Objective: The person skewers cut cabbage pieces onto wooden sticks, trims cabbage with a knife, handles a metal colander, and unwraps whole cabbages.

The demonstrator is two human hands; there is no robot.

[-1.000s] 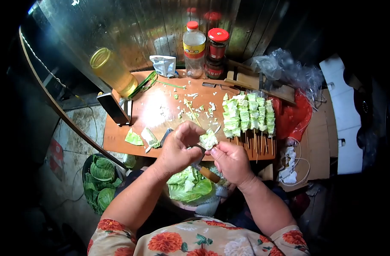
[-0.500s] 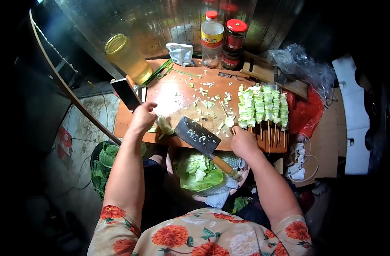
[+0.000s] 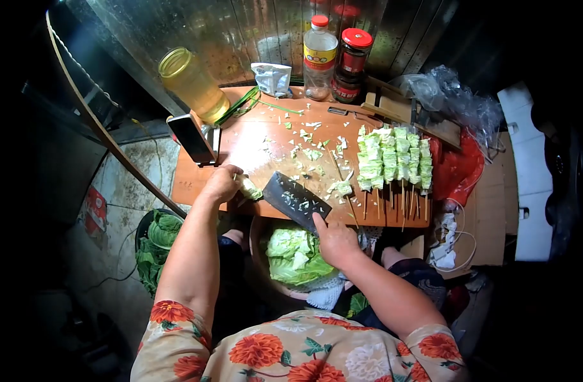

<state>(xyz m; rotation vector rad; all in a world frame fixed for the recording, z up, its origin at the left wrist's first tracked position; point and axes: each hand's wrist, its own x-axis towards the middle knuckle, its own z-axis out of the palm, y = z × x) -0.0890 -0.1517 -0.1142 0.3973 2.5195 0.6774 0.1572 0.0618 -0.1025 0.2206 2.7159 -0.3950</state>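
Observation:
My left hand (image 3: 221, 184) is closed at the near left of the wooden board (image 3: 275, 137), its fingers on a rolled piece of cabbage (image 3: 251, 190). My right hand (image 3: 336, 243) is wrapped round the handle of a cleaver (image 3: 295, 200), the index finger lying along the blade's base. Cabbage shreds stick to the dark blade, which lies flat near the board's front edge, its far corner beside the cabbage piece. To the right, a bamboo skewer (image 3: 351, 209) with a little cabbage on it rests on the board. Several filled cabbage skewers (image 3: 393, 156) lie side by side beyond it.
A propped phone (image 3: 193, 139) and a jar of yellow liquid (image 3: 193, 86) stand at the left. Behind are a bottle (image 3: 319, 60) and red-lidded jars (image 3: 352, 60). Below the board's edge is a basin (image 3: 258, 254) with cabbage leaves. Cabbages (image 3: 163, 230) sit at the lower left.
My right hand has let go of the skewer, moved left and down, and taken hold of the cleaver's handle. My left hand has come down from beside the phone onto the cabbage piece.

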